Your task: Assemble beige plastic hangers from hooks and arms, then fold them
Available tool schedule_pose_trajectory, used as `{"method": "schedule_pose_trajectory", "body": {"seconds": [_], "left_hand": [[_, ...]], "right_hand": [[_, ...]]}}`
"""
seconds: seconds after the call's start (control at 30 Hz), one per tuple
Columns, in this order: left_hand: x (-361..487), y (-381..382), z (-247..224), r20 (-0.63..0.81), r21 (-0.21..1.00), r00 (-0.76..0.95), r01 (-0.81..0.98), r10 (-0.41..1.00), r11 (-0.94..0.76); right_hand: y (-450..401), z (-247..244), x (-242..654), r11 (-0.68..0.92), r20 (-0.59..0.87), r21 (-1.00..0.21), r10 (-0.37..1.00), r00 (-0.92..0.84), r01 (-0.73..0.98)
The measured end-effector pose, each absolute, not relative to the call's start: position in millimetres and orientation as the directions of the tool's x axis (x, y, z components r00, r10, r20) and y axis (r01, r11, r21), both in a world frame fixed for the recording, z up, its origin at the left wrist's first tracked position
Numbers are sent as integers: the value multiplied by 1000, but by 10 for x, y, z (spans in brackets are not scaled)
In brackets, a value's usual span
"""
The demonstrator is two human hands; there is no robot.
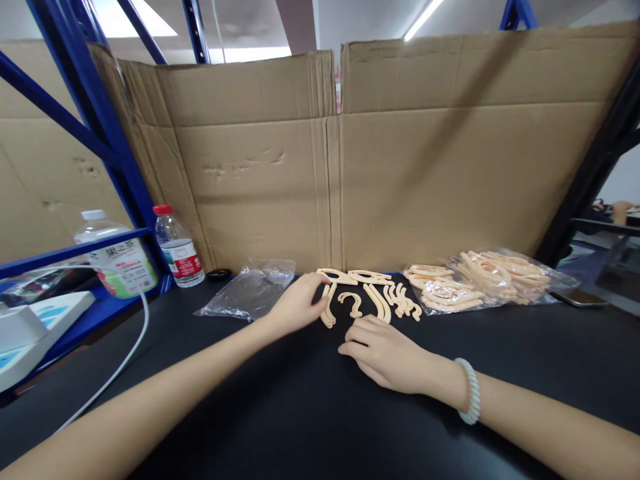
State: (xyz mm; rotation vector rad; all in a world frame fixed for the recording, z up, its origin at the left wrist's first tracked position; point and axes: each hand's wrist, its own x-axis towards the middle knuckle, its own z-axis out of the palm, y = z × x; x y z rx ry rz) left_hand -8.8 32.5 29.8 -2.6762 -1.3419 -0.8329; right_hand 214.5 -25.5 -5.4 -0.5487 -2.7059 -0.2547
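Note:
My left hand (302,303) reaches over the left side of a group of beige plastic clothes-hanger parts. Its thumb and fingers are apart, close to a pair of slim curved hanger arms (329,307). My right hand (383,350) rests low on the black table just in front of the parts, its fingers curled together; the space beneath them is hidden. A hanger hook (353,303) lies between the two hands. Past my right fingertips are more curved arms (379,303), then several small hooks (401,301). Two flat looped pieces (370,275) lie behind.
Clear bags of similar beige parts (493,277) lie at the right. An emptied-looking plastic bag (253,287) is at the left, near a red-capped water bottle (180,250). Cardboard panels (260,173) stand behind the table (280,413). A white cable (135,350) and power strip (50,327) are far left.

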Motion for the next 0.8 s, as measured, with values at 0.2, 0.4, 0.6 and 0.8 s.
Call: {"method": "schedule_pose_trajectory", "body": {"seconds": [0.2, 0.4, 0.6, 0.8], "left_hand": [[-58, 1132, 586, 233, 119, 517, 825, 824, -552], [37, 1363, 554, 66, -52, 544, 839, 836, -542], [103, 1428, 456, -53, -181, 577, 797, 815, -576], [82, 1463, 398, -46, -246, 609, 762, 792, -600]], "right_hand": [[-251, -30, 2162, 908, 382, 55, 365, -849, 415], [-243, -28, 2179, 910, 386, 47, 364, -848, 412], [-239, -26, 2183, 912, 375, 51, 359, -854, 406], [-237, -15, 2188, 916, 368, 53, 353, -860, 398]]}}
